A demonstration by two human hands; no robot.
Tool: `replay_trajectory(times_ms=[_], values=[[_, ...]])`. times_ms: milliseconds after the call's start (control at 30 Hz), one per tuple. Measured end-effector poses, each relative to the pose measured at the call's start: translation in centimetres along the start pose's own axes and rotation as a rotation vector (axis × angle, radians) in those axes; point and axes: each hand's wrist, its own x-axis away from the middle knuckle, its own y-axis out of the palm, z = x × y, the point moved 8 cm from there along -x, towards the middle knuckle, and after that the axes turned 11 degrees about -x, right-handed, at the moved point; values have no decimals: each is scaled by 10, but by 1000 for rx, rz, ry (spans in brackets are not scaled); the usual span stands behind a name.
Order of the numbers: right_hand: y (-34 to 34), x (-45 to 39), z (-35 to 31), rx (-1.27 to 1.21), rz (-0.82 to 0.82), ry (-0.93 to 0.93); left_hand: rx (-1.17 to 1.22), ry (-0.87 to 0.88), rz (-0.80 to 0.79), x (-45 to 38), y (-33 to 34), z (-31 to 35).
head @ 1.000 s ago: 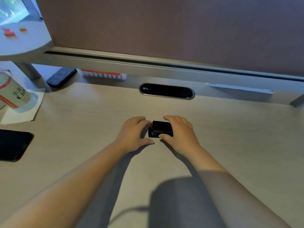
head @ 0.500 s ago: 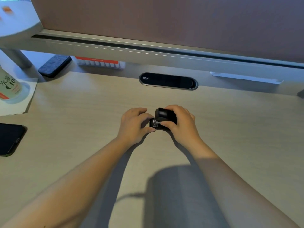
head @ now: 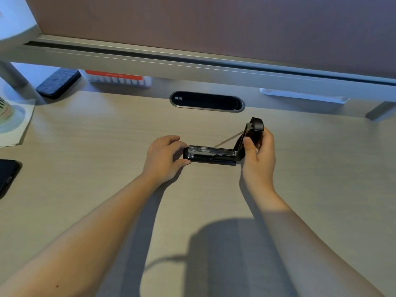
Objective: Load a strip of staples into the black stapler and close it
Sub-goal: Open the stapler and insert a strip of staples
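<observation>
The black stapler (head: 214, 159) lies on the wooden desk (head: 107, 157) with its base running left to right and its metal staple channel (head: 211, 150) exposed. Its black top cover (head: 255, 129) is swung up and back at the right end, with a thin spring rod stretched from the cover down to the channel. My left hand (head: 166, 156) pinches the left end of the base. My right hand (head: 260, 156) grips the raised cover between thumb and fingers. I see no loose strip of staples on the desk.
An oval cable grommet (head: 206, 101) sits behind the stapler. Under the partition at the back left are a grey eraser pad (head: 57, 83) and a red-and-white box (head: 117, 79). A black phone (head: 7, 176) and a cup on paper (head: 12, 116) lie at the far left.
The stapler was shut and cupped end-on between both hands. Now it lies sideways and my right hand has swung the cover up and back, baring the staple channel.
</observation>
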Motion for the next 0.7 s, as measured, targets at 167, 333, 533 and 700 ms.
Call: replay_trajectory(times_ms=[167,333,533,700], values=[[-30,-3,11,-34,161,125,-3,-12,-11,0,1,1],[-44,-5,37,-268,230,348,-40,-2,-33,-2,0,6],[-45,-6,49,-301,175,428,22,-18,7,-4,0,11],[-64,12,44,131,-33,323,8,-3,46,10,7,12]])
